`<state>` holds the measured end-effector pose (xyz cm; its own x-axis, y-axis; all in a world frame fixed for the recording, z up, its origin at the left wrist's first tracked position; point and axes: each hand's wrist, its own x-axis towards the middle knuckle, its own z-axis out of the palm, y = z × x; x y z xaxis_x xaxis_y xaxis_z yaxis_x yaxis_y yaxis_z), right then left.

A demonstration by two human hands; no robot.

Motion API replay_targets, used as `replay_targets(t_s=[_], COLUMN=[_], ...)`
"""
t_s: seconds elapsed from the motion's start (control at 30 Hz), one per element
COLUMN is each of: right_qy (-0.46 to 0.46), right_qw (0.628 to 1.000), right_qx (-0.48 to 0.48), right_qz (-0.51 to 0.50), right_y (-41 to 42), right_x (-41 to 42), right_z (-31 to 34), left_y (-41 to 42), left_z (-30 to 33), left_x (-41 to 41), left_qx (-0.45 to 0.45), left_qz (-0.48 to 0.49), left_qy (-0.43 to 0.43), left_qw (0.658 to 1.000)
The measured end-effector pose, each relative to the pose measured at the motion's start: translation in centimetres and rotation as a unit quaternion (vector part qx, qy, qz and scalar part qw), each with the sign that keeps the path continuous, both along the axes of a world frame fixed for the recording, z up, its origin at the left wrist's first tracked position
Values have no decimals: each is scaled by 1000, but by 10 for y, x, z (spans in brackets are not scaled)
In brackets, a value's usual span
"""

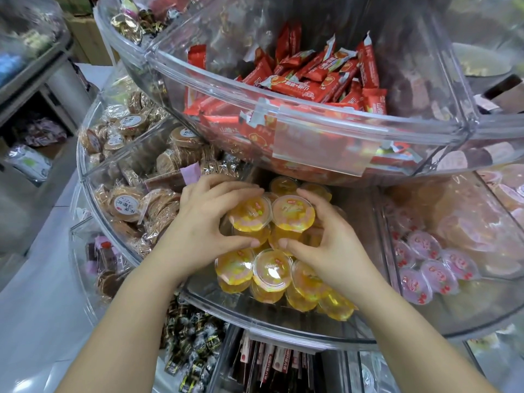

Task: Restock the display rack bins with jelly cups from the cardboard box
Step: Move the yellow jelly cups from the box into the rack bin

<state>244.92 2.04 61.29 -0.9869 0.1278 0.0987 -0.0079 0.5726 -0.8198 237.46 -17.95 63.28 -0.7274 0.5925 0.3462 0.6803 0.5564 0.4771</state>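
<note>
Setting a clutch of yellow jelly cups [270, 219] into the middle-tier clear bin [283, 326] looks like the step in hand: both hands are inside that bin, cupped around a small stack whose top two lidded cups sit side by side. The left hand [204, 222] wraps the stack from the left, fingers curled over the far side and thumb pressed against the near side; the right hand [323, 236] mirrors it, fingers arched over the right cup and thumb tip meeting the stack from the front. Neither hand is closed tight; each is half-curled, and together they clamp the cups between them. Both forearms come up from the lower edge of the view and converge at the bin. More yellow cups [269, 276] already lie loose just below the hands at the bin's front, and a few show behind under the upper bin of red snack packets [320, 80]. The neighbouring bin on the right holds pink-lidded cups [433, 268]; the one on the left holds wrapped round biscuits [127, 205]. The cardboard box is not in view. Next, I judge, the hands need to lower the stack onto the heap and spread open gently so the cups settle without rolling out over the front lip.
</note>
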Motion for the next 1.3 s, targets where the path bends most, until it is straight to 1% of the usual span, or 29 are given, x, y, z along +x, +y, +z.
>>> replay_targets(t_s=[0.07, 0.17, 0.23, 0.3, 0.4, 0.47, 0.53, 0.83, 0.97, 1.17, 1.23, 1.3], right_qy=[15, 30, 32, 34, 21, 10, 1, 14, 7, -6, -11, 9], right_qw=[1000, 999, 999, 999, 999, 1000, 1000, 999, 999, 999, 999, 998], right_qx=[9, 16, 21, 28, 25, 17, 16, 31, 41, 41, 43, 55], right_qz=[-8, -19, -18, -9, 3, 5, 5, -2, 5, 7, -7, -36], right_y=[0, -1, -3, -2, 3, 7, 8, 4, 3, 2, 2, 2], right_x=[0, 0, 0, 0, 1, 0, -1, 0, 1, 4, 8, 14], right_z=[-1, -2, -2, -2, 0, 1, 2, 0, 0, 5, 13, 22], left_y=[2, 10, 15, 15, 7, 4, 5, 10, 9, 3, -1, -6], left_z=[-1, -3, -5, -6, -7, -6, -6, -6, -7, -9, -8, -7], left_x=[0, 3, 6, 6, 4, 2, 2, 3, 4, 8, 11, 18], left_qx=[-5, -15, -33, -30, 4, 13, 21, 41, 31, 51, 57, 76], left_qz=[20, 94, 123, 117, 62, 40, 44, 57, 45, 44, 50, 60], left_qy=[19, 48, 58, 47, 19, 21, 27, 16, 20, 14, 12, 10], left_qw=[1000, 994, 990, 992, 998, 999, 998, 997, 998, 998, 997, 995])
